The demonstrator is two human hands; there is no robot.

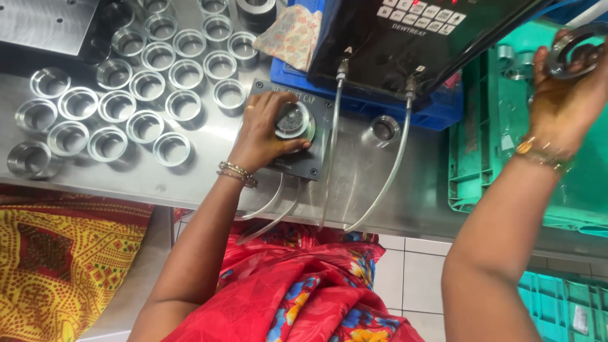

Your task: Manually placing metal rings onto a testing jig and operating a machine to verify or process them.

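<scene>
While my hands work apart, one at the fixture and one over the crate, the entry runs as follows.

Part on fixture: a round metal ring (292,120) seated on the dark square gauge block (316,142) at the middle of the steel table (209,164).
Left hand (263,136): my fingers are curled over the ring, pressing it onto the block; thumb at its near edge.
Right hand (563,95): closed on a second metal ring (573,50), lifted above the green crate (487,133) at the far right.
Handling note: I judge the seated ring wants flat, even pressure so it sits square on the block; tilting would likely spoil the reading.
Tubing: clear hoses (392,171) run from the block area up to the black control box (411,38), which leans on a blue tray (437,111).
Loose piece: one metal cup (383,130) stands just right of the block, apart from it.
Stock: rows of like metal cups (145,85) stand upright on the table's left half, near but not touching my left hand.
Below table: red and yellow patterned cloth (297,291), white floor tiles (411,272).
</scene>
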